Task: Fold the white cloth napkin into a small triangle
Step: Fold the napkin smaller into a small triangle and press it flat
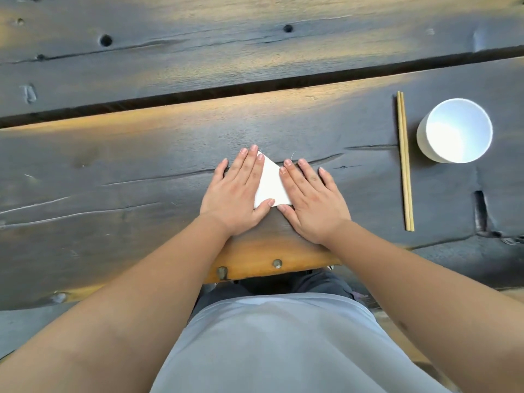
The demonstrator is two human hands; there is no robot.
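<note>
The white cloth napkin (pixel 271 185) lies folded small on the dark wooden table (pixel 141 177), near its front edge. Only a narrow wedge of it shows between my hands, pointing away from me. My left hand (pixel 237 194) lies flat over its left part, fingers straight, thumb tip on the near edge. Flat on the right part presses my right hand (pixel 309 199), fingers straight and spread. Most of the napkin's outline is hidden under both palms.
A pair of wooden chopsticks (pixel 405 161) lies lengthwise to the right of my hands. Beyond them stands a white cup (pixel 454 131), open and hollow. A dark gap (pixel 255 86) between planks crosses the table further back.
</note>
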